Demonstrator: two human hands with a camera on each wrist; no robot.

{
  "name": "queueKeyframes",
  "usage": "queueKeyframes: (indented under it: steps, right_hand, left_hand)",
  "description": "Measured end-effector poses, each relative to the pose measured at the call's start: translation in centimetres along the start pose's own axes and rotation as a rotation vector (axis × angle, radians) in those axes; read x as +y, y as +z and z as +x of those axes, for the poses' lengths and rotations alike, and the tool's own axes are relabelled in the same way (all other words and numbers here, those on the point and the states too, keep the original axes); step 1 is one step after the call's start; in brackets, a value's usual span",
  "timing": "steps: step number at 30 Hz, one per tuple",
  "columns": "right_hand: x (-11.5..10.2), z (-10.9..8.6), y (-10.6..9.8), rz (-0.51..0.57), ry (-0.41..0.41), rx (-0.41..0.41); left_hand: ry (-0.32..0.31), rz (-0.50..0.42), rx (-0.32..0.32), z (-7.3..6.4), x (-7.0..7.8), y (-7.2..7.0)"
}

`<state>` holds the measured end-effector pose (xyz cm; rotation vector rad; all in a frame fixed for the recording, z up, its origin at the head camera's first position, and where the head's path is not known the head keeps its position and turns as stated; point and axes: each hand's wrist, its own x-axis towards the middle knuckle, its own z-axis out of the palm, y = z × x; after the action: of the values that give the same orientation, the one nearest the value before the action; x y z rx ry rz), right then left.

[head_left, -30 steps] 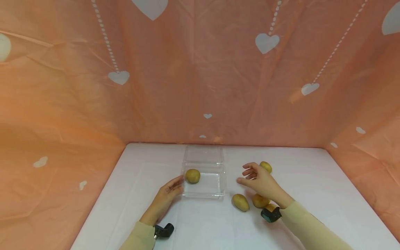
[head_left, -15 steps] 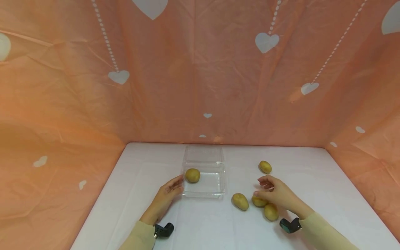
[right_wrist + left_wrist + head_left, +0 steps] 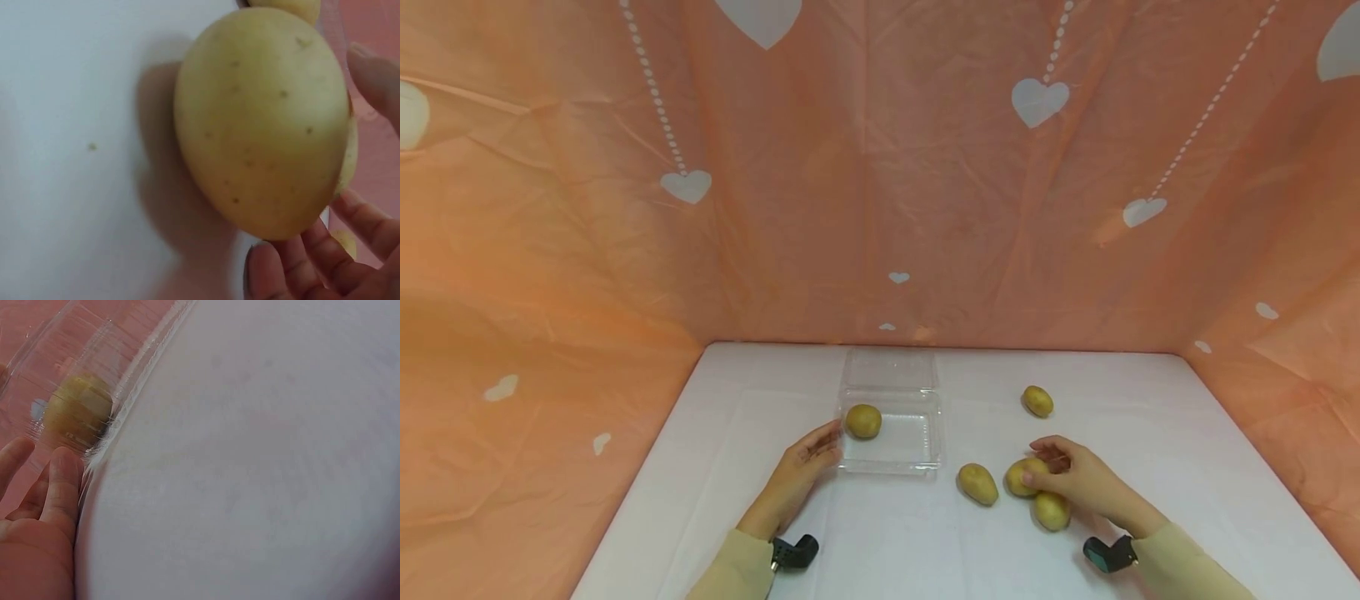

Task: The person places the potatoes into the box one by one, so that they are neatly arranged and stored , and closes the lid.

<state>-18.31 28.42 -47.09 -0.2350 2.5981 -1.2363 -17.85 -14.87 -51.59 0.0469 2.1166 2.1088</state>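
Note:
In the head view my left hand (image 3: 805, 467) rests at the left side of a clear plastic clamshell box (image 3: 910, 467), fingers extended against its wall. One potato (image 3: 863, 422) sits inside the box, at its left. The left wrist view shows those fingers (image 3: 62, 487) touching the clear wall near that potato (image 3: 78, 412). My right hand (image 3: 1086, 479) is around a potato (image 3: 1019, 477), thumb over it and fingers beyond, not closed on it. A nearer potato (image 3: 1052, 511) lies beside that one and fills much of the right wrist view, hiding most of the other.
Another potato (image 3: 977, 484) lies left of the pair, and one more potato (image 3: 1037, 402) lies farther back. The box's lid (image 3: 890, 369) is folded back behind its base. An orange cloth (image 3: 880, 208) with white hearts surrounds the white table (image 3: 760, 392).
My right hand has moved right and toward the near edge, from beside the far potato to the pair of near potatoes. My left hand and the box have stayed in place.

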Motion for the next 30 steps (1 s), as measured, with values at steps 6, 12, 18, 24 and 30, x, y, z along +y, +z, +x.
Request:
queueKeyframes:
  steps: [6,12,18,24,30]
  right_hand:
    - [0.23,-0.03,0.18,-0.016,0.026,-0.015]
    - [0.26,-0.08,0.32,-0.005,0.040,-0.034]
    - [0.02,-0.09,0.42,-0.017,0.039,-0.049]
    - [-0.15,-0.17,0.45,-0.002,-0.007,-0.060]
    - [-0.20,-0.06,0.72,-0.020,-0.039,-0.050]
  left_hand:
    - [0.007,-0.001,0.000,0.05,0.01,-0.01]
    - [0.001,0.002,0.002,-0.03,-0.03,-0.04]
    - [0.013,0.003,-0.001,-0.07,-0.09,-0.11]
    - [0.016,0.001,-0.007,-0.07,-0.05,-0.03]
    - [0.006,-0.006,-0.001,-0.14,0.07,0.03]
